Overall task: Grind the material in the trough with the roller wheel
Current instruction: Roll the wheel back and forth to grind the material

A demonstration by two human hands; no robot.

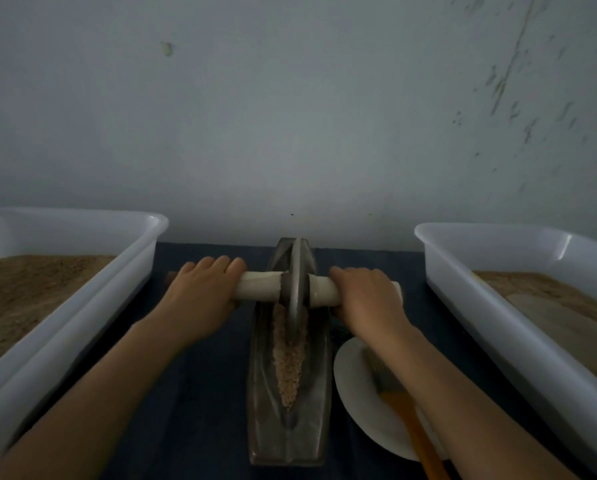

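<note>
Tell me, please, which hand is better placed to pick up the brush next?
Right. The right hand grips the handle just above the plate holding the brush; the left hand sits across the trough.

Wall: a pale grey-white wall point(290, 116) fills the upper half of the view, plain and matt.
Wall marks: scuffs and flaked patches run down its right side point(508, 84); one small pale blotch point(166, 48) sits high on the left; a few dark specks lie near its foot.
Table covering: a dark blue cloth point(203, 393) covers the work surface, which meets the wall at the far edge.
Light: dim and even, with a cool cast; shadows are soft.
</note>
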